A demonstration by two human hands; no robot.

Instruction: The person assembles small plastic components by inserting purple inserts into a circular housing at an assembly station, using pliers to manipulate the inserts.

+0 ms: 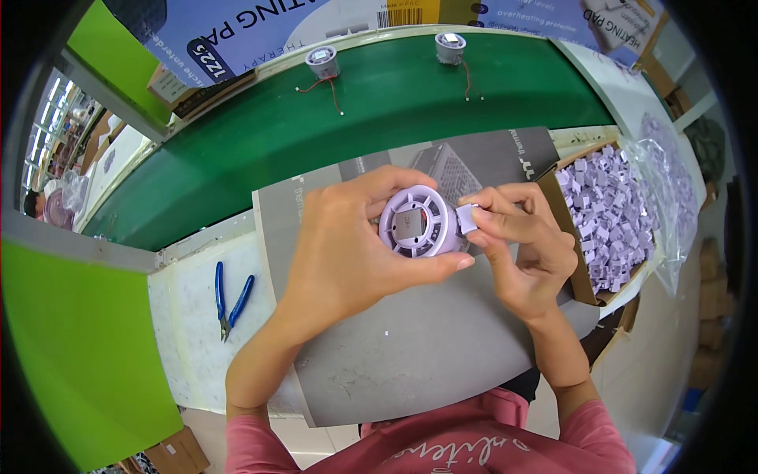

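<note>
My left hand (339, 245) is closed round a round lilac housing (434, 229), thumb below and fingers above. Its ribbed open face, with a square silvery plate in the middle, is turned up toward me. Between the thumb and fingertips of my right hand (521, 245) is a small lilac plastic piece (467, 218), held against the right side of the housing. Whether the two are joined there I cannot tell. Both hands are over a grey printed cardboard sheet (371, 363).
A cardboard box (586, 265) of many small lilac pieces (604, 213) stands at the right beside a clear plastic bag (671, 213). Blue-handled cutters (225, 304) lie at left. Two similar housings (322, 63) with red wires sit on the green belt (379, 99) beyond.
</note>
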